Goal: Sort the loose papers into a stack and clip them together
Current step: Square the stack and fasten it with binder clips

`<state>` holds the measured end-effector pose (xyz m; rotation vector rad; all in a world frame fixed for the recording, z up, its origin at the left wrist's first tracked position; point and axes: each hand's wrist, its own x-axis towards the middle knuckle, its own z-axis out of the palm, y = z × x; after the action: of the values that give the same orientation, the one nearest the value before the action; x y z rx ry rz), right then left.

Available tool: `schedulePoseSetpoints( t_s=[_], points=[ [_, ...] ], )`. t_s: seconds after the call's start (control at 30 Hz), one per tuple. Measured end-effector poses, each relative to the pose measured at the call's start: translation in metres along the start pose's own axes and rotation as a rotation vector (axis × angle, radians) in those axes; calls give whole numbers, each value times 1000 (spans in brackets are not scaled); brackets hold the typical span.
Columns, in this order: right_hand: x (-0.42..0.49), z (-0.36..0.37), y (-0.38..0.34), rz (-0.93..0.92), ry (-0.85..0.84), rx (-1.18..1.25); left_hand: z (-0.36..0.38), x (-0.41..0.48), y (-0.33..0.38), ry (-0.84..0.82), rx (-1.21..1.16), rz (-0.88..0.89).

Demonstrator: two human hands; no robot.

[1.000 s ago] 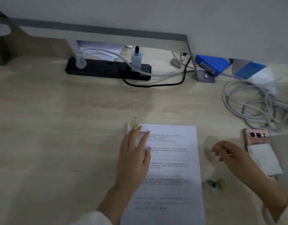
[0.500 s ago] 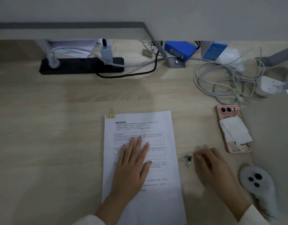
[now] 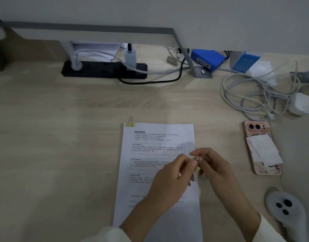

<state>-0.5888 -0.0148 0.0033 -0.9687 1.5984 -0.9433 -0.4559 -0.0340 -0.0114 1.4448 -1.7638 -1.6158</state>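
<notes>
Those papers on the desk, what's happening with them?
A person is clipping a stack of papers together. A yellow binder clip already grips the top left corner. Both hands, left hand and right hand, meet above the sheet's right side, fingering a second small clip, not yet on the paper.

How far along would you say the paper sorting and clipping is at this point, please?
Done: the papers lie in one squared stack, with a yellow binder clip already on the top left corner. In hand: the left hand and right hand pinch a small yellowish object, probably another clip, over the right edge. Left: fitting it, if needed.
</notes>
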Motion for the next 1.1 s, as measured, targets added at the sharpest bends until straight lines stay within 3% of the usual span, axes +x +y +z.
schedulePoseSetpoints(
  t_s=[0.17,0.43,0.87,1.0,1.1],
  points=[
    [15,10,-1,35,-106,-125,-13,2,-9,70,5,25],
    [56,14,-26,172,-422,-208,-49,21,-10,-63,-234,-27],
    [120,30,-50,208,-619,-169,-95,70,-8,-145,-230,-48],
    [126,26,-47,183,-609,-226,-96,78,-11,-110,-80,-63],
    [134,20,-43,19,-533,-574,-104,88,-18,101,416,83]
  ],
)
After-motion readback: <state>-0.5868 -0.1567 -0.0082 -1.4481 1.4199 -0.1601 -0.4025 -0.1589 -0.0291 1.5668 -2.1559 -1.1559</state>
